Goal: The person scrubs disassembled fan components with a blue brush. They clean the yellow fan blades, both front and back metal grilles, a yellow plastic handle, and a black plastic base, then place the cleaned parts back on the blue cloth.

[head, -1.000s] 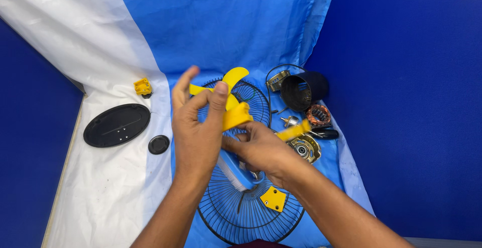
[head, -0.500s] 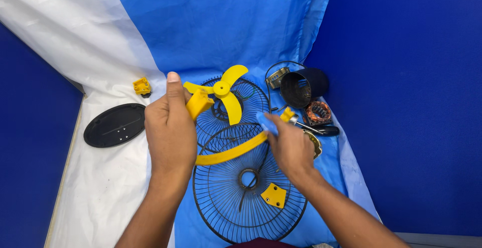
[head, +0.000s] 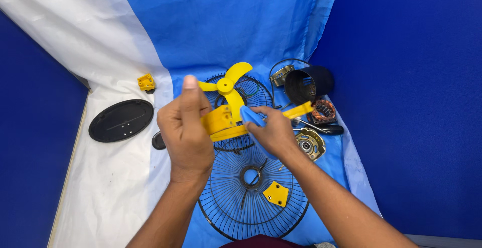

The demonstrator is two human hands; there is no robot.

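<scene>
My left hand (head: 185, 133) is shut on a yellow plastic part (head: 219, 120), thumb pointing up. A curved yellow band (head: 300, 110) runs from that part to the right. My right hand (head: 271, 135) grips a small blue piece (head: 251, 114), perhaps a cloth or pad, and presses it against the yellow part. Both hands hover above two black wire fan grilles. A yellow fan blade (head: 229, 84) lies on the far grille (head: 256, 93), just behind my hands.
The near grille (head: 228, 213) carries a yellow badge (head: 275, 193). At the right lie a black cylindrical housing (head: 310, 83), a copper-wound stator (head: 323, 111), a metal motor plate (head: 310, 144) and a screwdriver (head: 327, 128). At the left lie a black oval plate (head: 120, 120), a small black cap (head: 158, 141) and a small yellow piece (head: 146, 82).
My hands drew apart half a second ago, showing the long yellow band. Now the right hand has moved back left to the yellow part with the blue piece.
</scene>
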